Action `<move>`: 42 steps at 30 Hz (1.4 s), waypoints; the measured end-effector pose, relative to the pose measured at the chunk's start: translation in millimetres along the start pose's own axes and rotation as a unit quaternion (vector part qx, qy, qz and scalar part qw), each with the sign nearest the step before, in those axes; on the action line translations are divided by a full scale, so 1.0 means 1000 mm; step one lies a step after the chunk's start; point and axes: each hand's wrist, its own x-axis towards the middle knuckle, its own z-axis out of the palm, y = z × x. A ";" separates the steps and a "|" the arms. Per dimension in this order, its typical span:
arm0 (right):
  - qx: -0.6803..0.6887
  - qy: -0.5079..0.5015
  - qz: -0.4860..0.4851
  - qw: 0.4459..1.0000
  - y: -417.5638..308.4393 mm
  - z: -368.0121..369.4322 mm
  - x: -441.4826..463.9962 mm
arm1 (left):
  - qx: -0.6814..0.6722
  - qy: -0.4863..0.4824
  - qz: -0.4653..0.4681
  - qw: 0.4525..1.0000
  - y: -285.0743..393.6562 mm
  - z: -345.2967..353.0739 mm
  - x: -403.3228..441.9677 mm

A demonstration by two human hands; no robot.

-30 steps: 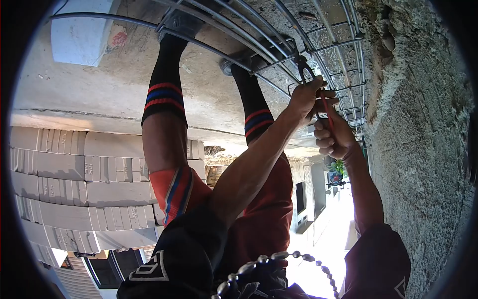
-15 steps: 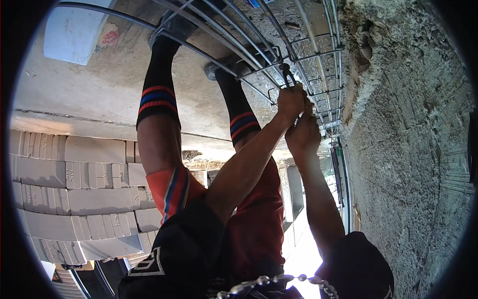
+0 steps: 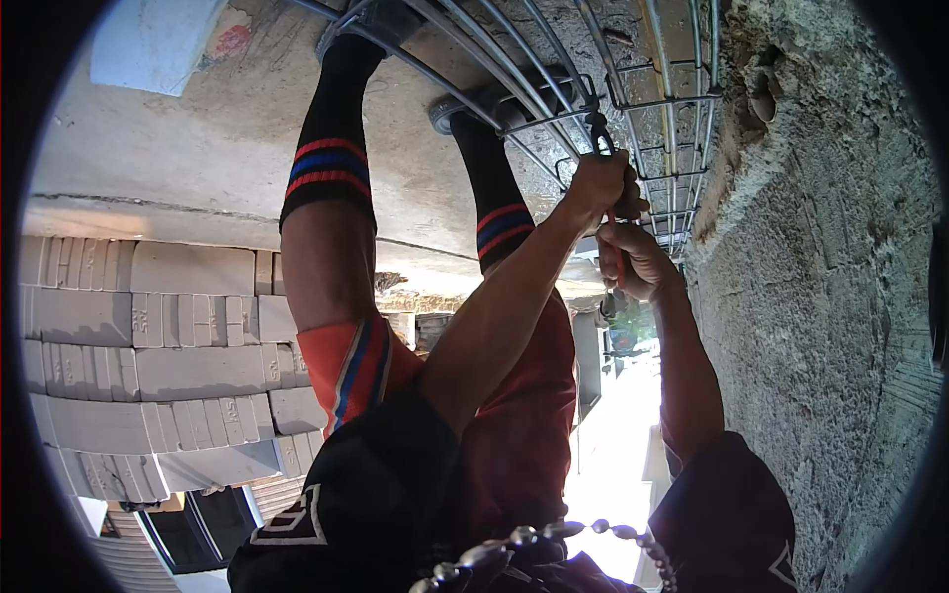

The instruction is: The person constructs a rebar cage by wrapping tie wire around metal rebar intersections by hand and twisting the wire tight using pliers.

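Note:
My left hand (image 3: 601,186) is closed around the pincers (image 3: 599,130), just below their dark jaws. The jaws touch a joint of the steel rebar cage (image 3: 652,103), where a crossbar meets a long bar. Below it, my right hand (image 3: 638,259) has its fingers curled at a red handle (image 3: 620,267) of the pincers. The ends of the handles are partly hidden by my fingers. Any wire at the joint is too small to make out.
The rough concrete wall (image 3: 811,296) runs close along my right side. My shoes (image 3: 460,111) stand on the concrete floor (image 3: 198,148) beside the cage. Stacked grey blocks (image 3: 198,326) are at the left, and a pale board (image 3: 148,44) lies at the upper left.
The view has shifted, so the cage and hands appear farther right and slightly higher. My right hand has turned and moved slightly away from my left, and a red handle now shows.

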 end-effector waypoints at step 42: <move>-0.125 0.113 -0.495 0.853 0.141 -0.017 -0.088 | 0.598 -0.050 0.457 0.656 -0.100 0.082 -0.152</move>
